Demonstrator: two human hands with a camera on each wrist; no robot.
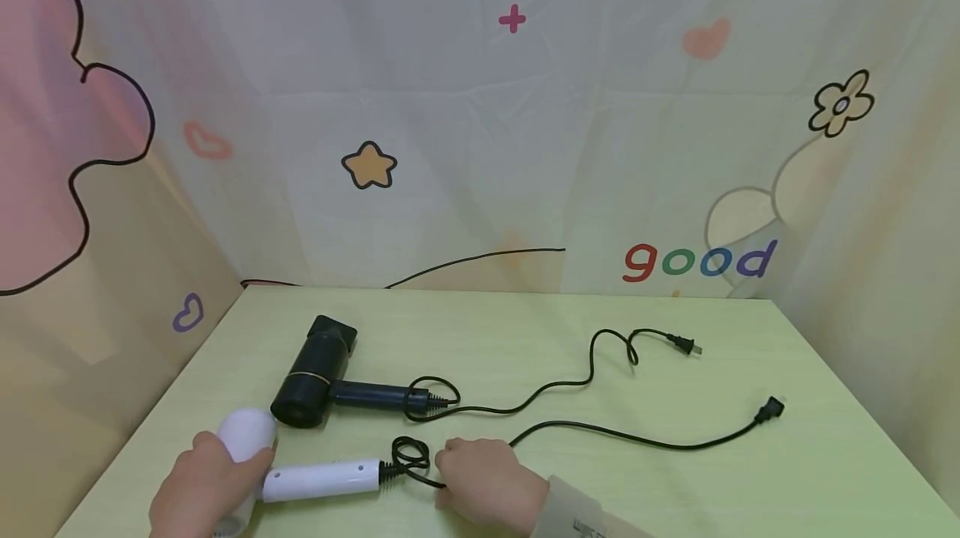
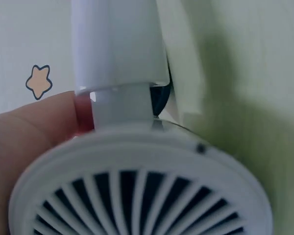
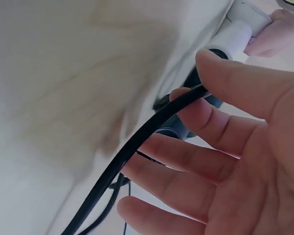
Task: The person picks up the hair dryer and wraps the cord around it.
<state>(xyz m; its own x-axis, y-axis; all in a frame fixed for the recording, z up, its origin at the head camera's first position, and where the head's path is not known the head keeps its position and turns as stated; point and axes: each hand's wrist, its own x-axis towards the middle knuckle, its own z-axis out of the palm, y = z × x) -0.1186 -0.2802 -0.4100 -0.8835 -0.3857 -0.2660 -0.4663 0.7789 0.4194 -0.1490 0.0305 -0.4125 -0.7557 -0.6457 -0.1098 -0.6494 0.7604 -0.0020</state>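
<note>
A white hair dryer [image 1: 322, 480] lies at the front left of the table, its handle pointing right. My left hand [image 1: 198, 484] grips its barrel, fingers on one side and thumb on the other. In the left wrist view the slatted round vent [image 2: 137, 139] fills the bottom, with the handle beyond it. To the right, my right hand [image 1: 483, 480] pinches the dryer's black cord [image 3: 137, 132] between thumb and index finger; the other fingers are loosely bent. A small loop of cord sits by the handle's end, and the rest runs right to a black plug [image 1: 770, 410].
A black hair dryer [image 1: 311, 376] lies just behind the white one. Its cord [image 1: 517, 410] winds right across the pale green table [image 1: 750, 488] to a two-prong plug [image 1: 684, 345]. A printed curtain [image 1: 465, 146] stands behind the table and along its sides.
</note>
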